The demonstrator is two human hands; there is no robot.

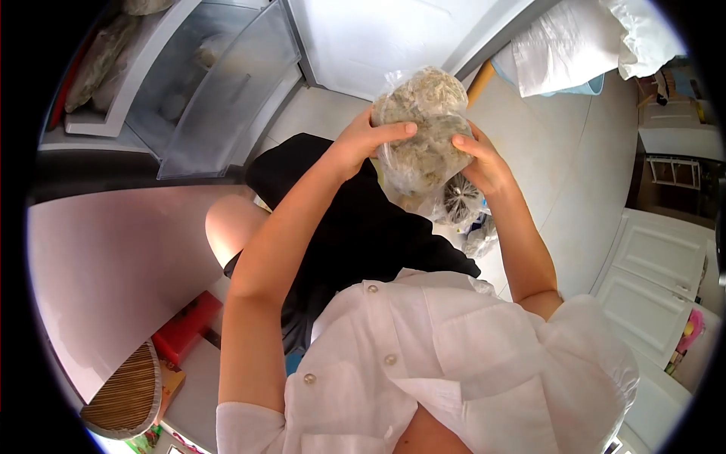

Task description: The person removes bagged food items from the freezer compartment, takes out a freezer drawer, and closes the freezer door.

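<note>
Both hands grip a clear plastic bag (422,129) packed with a shaggy grey-beige mass, too indistinct to name; the left hand (355,144) is closed on its left side, the right hand (484,160) on its right, thumbs across the front; the bag is held up over the tiled floor (552,144); just below it, a smaller clear bag (461,198) contains dark, thin strands; leftward, pale, blurred contents sit behind a translucent freezer panel (234,98); at upper right, white cloth (560,45) covers part of a light-blue basin (594,85).
</note>
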